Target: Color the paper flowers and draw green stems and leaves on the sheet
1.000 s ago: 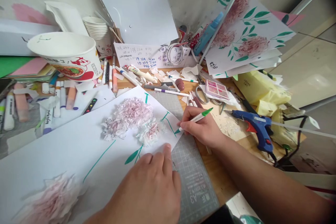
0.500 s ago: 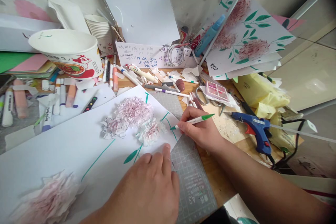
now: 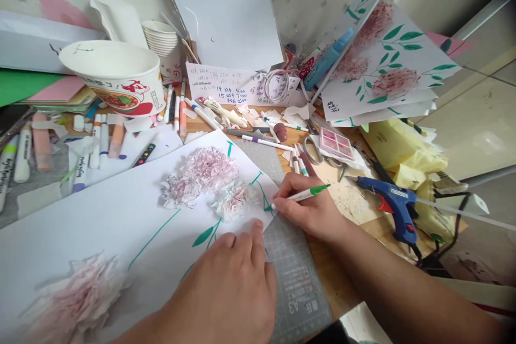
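My right hand (image 3: 305, 204) is closed round a white marker with a green end (image 3: 303, 194). Its tip touches green lines near the right corner of a large white sheet (image 3: 100, 220). On the sheet are crumpled pink-white paper flowers, among them a cluster (image 3: 209, 169), a smaller pale bloom (image 3: 235, 200) and a big one at lower left (image 3: 83, 295). Green stems and a painted leaf (image 3: 202, 237) run between them. My left hand (image 3: 234, 279) lies on the sheet below the small bloom, its index finger stretched out and holding nothing.
Under the sheet lies a grey cutting mat (image 3: 298, 279). A blue glue gun (image 3: 393, 204) rests at right, beside scissors (image 3: 313, 150) and a pink palette (image 3: 335, 142). Behind stand a paper bowl (image 3: 116, 86), stacked cups (image 3: 161, 45), scattered markers and painted flower sheets (image 3: 387, 64).
The marker tip has slid a little down along the green stem, and a short side stroke now shows by it. My left hand has stayed nearly still; the view has shifted slightly.
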A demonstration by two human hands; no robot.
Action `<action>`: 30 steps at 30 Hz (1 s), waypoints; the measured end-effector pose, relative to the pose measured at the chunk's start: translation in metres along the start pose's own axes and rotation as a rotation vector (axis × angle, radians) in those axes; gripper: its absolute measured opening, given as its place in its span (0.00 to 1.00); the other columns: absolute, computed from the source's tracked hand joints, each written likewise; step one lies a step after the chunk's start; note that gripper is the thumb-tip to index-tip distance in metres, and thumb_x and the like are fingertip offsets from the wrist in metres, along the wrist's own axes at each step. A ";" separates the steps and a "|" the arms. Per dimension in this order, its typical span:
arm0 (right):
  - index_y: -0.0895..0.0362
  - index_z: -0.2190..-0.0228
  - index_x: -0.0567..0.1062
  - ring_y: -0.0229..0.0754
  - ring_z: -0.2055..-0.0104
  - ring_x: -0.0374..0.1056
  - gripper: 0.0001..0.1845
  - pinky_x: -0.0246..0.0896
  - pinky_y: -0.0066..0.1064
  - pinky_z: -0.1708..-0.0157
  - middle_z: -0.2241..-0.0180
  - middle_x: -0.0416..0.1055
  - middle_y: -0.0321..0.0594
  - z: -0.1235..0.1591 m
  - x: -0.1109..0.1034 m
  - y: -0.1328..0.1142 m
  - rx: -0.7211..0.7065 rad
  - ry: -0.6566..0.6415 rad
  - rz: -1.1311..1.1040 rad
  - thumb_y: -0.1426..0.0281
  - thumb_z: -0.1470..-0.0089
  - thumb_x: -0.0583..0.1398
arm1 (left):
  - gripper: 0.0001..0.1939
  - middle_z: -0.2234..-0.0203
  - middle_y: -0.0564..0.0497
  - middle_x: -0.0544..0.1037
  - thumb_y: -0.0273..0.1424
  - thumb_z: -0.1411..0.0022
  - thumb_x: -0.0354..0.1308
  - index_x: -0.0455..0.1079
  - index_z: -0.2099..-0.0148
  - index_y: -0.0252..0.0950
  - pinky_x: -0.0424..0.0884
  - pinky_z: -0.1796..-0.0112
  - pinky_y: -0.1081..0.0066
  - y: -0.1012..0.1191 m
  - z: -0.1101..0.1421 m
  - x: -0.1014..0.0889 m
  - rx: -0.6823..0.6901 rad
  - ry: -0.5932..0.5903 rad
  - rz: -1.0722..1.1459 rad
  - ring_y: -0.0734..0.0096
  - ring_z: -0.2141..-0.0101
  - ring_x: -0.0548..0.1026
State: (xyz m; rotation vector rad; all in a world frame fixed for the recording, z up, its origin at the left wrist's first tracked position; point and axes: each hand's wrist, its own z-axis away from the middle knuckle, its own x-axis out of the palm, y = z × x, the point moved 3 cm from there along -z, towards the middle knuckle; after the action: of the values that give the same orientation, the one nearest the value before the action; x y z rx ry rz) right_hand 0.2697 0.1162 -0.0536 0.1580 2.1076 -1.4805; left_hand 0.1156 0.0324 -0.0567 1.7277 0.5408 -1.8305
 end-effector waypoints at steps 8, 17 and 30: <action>0.56 0.79 0.69 0.35 0.78 0.60 0.09 0.55 0.28 0.78 0.81 0.66 0.32 0.002 0.000 0.004 0.035 0.050 -0.027 0.72 0.50 0.61 | 0.18 0.47 0.31 0.75 0.27 0.31 0.45 0.77 0.59 0.35 0.70 0.63 0.60 0.003 0.011 -0.004 0.002 0.101 -0.032 0.52 0.58 0.79; 0.56 0.79 0.69 0.34 0.78 0.61 0.09 0.57 0.27 0.78 0.81 0.67 0.33 0.003 0.003 0.000 -0.002 0.049 0.055 0.72 0.50 0.60 | 0.15 0.49 0.31 0.77 0.28 0.32 0.50 0.78 0.60 0.34 0.71 0.64 0.62 0.006 0.008 -0.005 -0.006 0.142 -0.047 0.55 0.61 0.80; 0.56 0.80 0.69 0.35 0.79 0.61 0.08 0.56 0.27 0.79 0.81 0.68 0.34 0.004 0.002 -0.004 -0.001 -0.073 -0.019 0.72 0.52 0.61 | 0.15 0.47 0.30 0.75 0.29 0.32 0.49 0.79 0.58 0.34 0.72 0.65 0.61 0.006 0.010 -0.006 -0.012 0.087 -0.047 0.54 0.61 0.80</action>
State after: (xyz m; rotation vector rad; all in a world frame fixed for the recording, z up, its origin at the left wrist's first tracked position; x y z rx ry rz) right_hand 0.2678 0.1108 -0.0528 0.0822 2.0572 -1.4742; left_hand 0.1119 0.0217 -0.0496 1.8069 0.6314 -1.7869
